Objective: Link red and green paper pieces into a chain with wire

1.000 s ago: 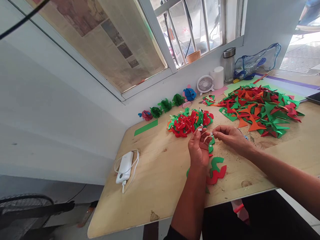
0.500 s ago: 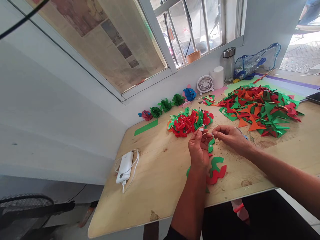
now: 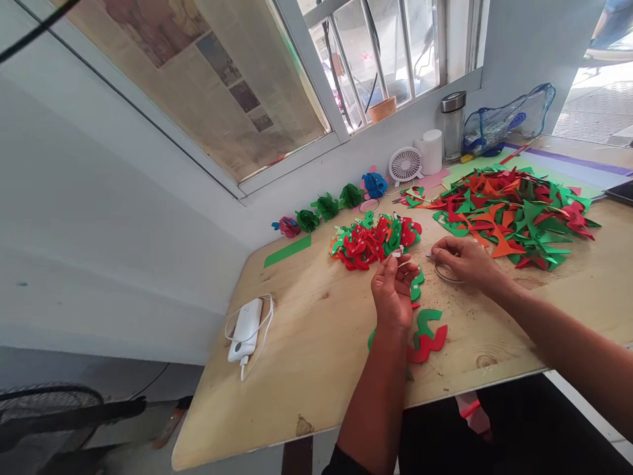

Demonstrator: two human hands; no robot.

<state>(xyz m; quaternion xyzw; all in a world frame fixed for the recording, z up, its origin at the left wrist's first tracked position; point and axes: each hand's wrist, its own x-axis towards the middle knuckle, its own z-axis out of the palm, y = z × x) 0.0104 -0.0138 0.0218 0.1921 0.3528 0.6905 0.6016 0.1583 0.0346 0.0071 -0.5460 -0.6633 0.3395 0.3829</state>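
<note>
My left hand (image 3: 390, 290) is raised over the table, pinching a small white piece (image 3: 397, 253), like a bit of tape or paper, between thumb and finger. My right hand (image 3: 462, 258) is closed on a thin metal tool (image 3: 448, 276) that looks like small scissors, with a narrow tip on the left and a curved loop below the fingers. Just behind the left hand is a heap of cut red and green shapes (image 3: 363, 247), several bearing small white pieces. A wavy green cutout (image 3: 428, 321) and a red cutout (image 3: 429, 346) lie beside my left forearm.
A large pile of red, green and orange scraps (image 3: 514, 211) covers the right side. Along the wall stand a small white fan (image 3: 405, 165), a glass bottle (image 3: 452, 128), a clear pouch (image 3: 514, 119) and folded paper ornaments (image 3: 326, 208). A white power bank (image 3: 246, 330) lies left.
My right hand has drawn away from the left, and the metal tool now shows at its fingers. My left hand still pinches the white piece in nearly the same place.
</note>
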